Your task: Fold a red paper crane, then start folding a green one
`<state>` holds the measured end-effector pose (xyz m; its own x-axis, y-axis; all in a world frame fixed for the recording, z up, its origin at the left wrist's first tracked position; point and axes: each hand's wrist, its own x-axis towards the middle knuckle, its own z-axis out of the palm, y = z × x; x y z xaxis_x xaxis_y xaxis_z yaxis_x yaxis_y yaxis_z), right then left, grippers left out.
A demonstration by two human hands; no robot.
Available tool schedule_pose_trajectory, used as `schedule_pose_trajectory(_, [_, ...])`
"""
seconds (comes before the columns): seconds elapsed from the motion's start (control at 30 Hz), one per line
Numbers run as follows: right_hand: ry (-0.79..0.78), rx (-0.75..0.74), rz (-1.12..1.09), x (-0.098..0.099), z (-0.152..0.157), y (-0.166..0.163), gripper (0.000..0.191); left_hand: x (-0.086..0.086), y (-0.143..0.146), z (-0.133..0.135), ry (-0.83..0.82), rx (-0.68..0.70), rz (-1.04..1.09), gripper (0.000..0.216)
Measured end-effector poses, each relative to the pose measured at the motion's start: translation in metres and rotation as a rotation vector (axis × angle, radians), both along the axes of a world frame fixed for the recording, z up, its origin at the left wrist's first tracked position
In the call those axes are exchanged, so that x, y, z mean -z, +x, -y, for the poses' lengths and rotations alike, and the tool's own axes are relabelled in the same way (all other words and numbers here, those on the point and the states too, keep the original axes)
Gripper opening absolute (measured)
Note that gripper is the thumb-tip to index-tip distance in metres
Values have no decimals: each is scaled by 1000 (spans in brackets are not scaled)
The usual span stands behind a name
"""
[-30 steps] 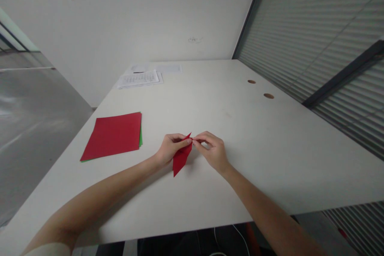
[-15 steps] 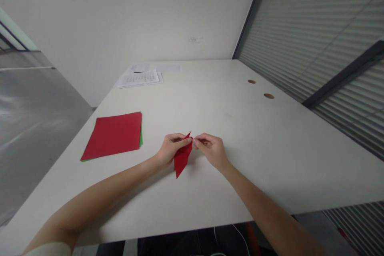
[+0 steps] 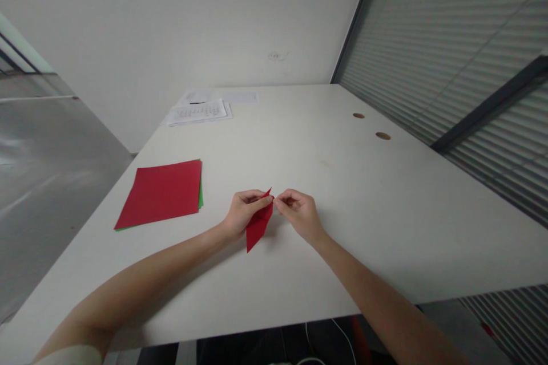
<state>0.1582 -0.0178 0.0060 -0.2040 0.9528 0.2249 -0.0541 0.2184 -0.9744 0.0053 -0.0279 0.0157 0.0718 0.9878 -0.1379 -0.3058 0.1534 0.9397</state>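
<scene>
A folded piece of red paper [image 3: 258,226] is pinched in my left hand [image 3: 240,214], the thumb lying across its upper part. One pointed end hangs down toward the table and a smaller tip sticks up past the thumb. My right hand [image 3: 299,214] has its thumb and forefinger pressed together at the paper's upper right edge. The bit between those right fingertips is too small to see clearly. Both hands are just above the white table [image 3: 325,274].
Left of my hands lies a stack of square red paper [image 3: 165,194], with green sheets [image 3: 201,197] showing beneath. Written pages [image 3: 201,111] and a dark pen [image 3: 197,103] lie at the far left. Two round holes [image 3: 383,136] pierce the tabletop at right, beside window blinds [image 3: 454,51].
The lower point of the folded red paper has swung slightly left. Both hands keep nearly the same pinch, and the right hand has shifted very slightly.
</scene>
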Motion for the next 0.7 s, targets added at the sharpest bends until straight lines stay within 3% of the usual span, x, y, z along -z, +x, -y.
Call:
schedule_pose_trajectory(0.37, [25, -20, -16, 0, 0, 2, 17, -13, -9, -5, 119, 200, -193, 31])
schedule_pose_trajectory(0.7, [-6, -31, 44, 6, 1, -1, 18, -7, -8, -6, 107, 72, -109, 32])
